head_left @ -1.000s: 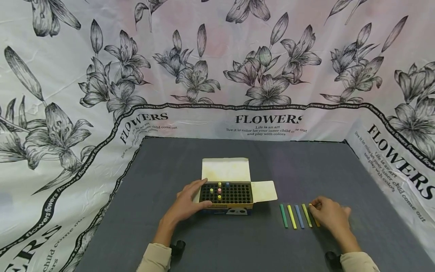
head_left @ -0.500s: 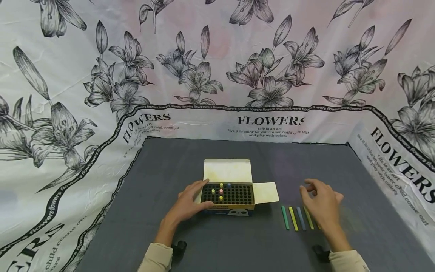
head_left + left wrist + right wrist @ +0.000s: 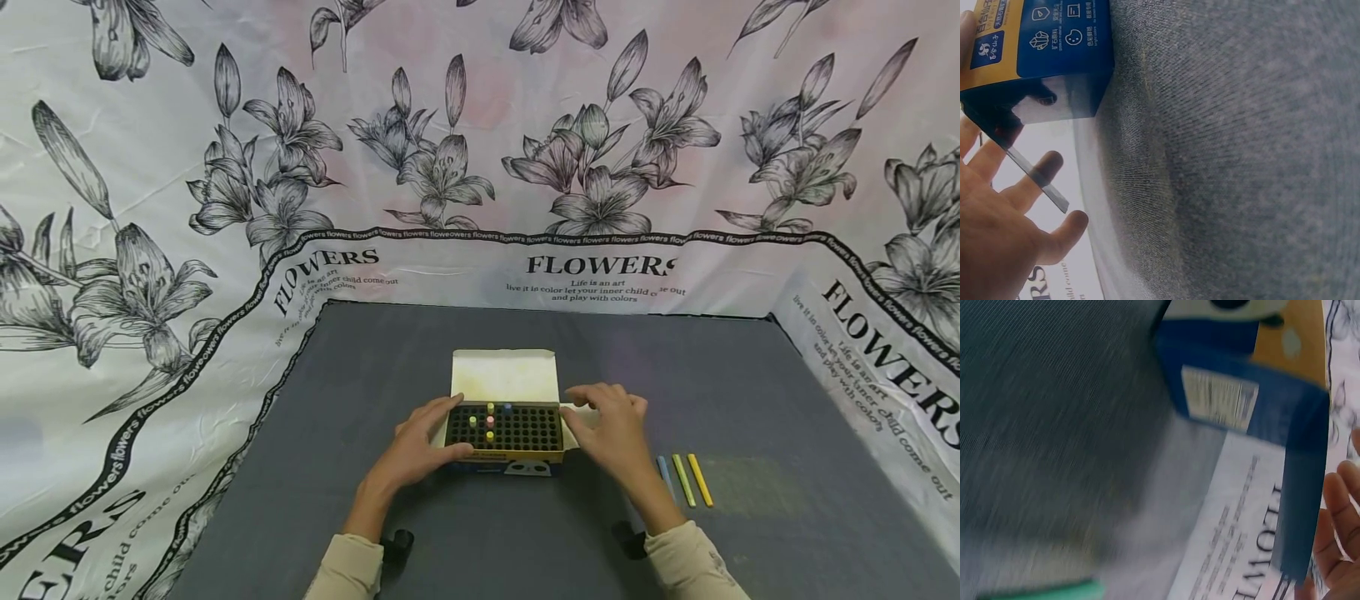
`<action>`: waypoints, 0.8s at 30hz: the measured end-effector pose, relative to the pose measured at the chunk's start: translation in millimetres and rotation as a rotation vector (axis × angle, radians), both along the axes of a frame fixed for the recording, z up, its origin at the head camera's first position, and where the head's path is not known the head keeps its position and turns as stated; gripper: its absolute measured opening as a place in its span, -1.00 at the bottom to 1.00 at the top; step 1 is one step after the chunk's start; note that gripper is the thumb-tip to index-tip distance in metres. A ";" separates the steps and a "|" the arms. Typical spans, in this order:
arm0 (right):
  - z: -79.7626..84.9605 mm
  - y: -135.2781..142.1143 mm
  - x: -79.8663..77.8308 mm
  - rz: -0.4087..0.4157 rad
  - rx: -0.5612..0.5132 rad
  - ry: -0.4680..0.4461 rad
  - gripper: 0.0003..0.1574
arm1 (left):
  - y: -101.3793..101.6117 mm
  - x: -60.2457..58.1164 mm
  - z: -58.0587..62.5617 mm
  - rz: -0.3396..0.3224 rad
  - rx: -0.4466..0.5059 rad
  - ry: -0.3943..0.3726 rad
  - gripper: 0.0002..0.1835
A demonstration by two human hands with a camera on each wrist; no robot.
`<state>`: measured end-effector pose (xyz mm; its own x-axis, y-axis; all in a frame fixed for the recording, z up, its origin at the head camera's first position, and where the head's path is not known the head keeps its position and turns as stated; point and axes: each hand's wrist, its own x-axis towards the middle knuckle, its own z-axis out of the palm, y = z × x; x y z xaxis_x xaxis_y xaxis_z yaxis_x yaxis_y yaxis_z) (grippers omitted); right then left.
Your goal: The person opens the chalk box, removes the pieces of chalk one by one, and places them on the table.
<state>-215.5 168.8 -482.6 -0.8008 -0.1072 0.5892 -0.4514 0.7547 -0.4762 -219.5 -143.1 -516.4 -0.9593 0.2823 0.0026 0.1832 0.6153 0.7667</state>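
A chalk box (image 3: 504,455) with a yellow and blue front stands on the table, lid raised at the back. Several coloured chalk sticks (image 3: 491,422) stand in its black grid of holes. My left hand (image 3: 414,442) holds the box's left end, thumb at the front, index finger at the back; in the left wrist view its other fingers (image 3: 1035,181) spread past the side flap. My right hand (image 3: 611,425) is at the box's right end, over the pale side flap; whether it touches is unclear. In the right wrist view its fingers (image 3: 1338,506) hang loosely, holding nothing visible.
Right of the box lie a blue chalk (image 3: 665,477), a yellow-green chalk (image 3: 684,480) and an orange-yellow chalk (image 3: 701,480). A green chalk (image 3: 1054,592) shows in the right wrist view. Flower-printed cloth (image 3: 420,271) borders the grey table (image 3: 375,350).
My right hand has left the orange-yellow chalk, which stays on the table, and moved left to the box's right end. My left hand has stayed at the box.
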 end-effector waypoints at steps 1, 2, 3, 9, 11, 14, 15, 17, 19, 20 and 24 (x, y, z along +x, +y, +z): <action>-0.7 -4.9 -1.1 -0.002 0.011 -0.014 -0.73 | -0.1 -0.3 -0.1 -0.003 0.000 0.000 -0.09; -1.4 -9.9 -2.0 -0.004 0.019 -0.030 -0.73 | -0.2 -0.6 -0.4 -0.006 0.002 0.004 -0.09; -2.0 -14.5 -2.6 -0.005 0.026 -0.046 -0.72 | -0.4 -0.8 -0.6 -0.009 0.002 0.010 -0.10; -8.4 -40.1 -7.2 -0.027 0.068 -0.127 -0.72 | -0.6 -0.8 -0.1 -0.007 0.001 0.021 -0.09; -9.9 -47.6 -8.6 -0.039 0.078 -0.157 -0.72 | -0.5 -0.8 0.4 -0.006 0.001 0.015 -0.09; -11.3 -57.8 -10.3 -0.062 0.101 -0.176 -0.72 | -0.2 -0.7 1.1 -0.005 0.002 0.007 -0.09; -11.6 -60.9 -10.8 -0.070 0.107 -0.175 -0.71 | -0.1 -0.8 1.2 -0.003 0.002 0.004 -0.10; -11.9 -66.3 -11.8 -0.090 0.123 -0.168 -0.71 | 0.4 -0.7 1.3 0.000 0.005 0.009 -0.10; -13.0 -70.6 -12.9 -0.114 0.140 -0.161 -0.72 | 0.7 -0.9 0.7 0.003 0.009 0.009 -0.10; -13.1 -72.5 -13.2 -0.126 0.145 -0.158 -0.72 | 0.8 -0.9 0.1 0.004 0.010 0.012 -0.10; -15.2 -77.5 -14.2 -0.168 0.157 -0.156 -0.74 | 0.9 -0.7 -1.9 0.002 0.008 0.011 -0.10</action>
<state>-229.7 91.3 -497.8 -0.8948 -0.0453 0.4442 -0.2439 0.8830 -0.4011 -220.2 -142.2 -518.3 -0.9597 0.2806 0.0149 0.1903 0.6097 0.7694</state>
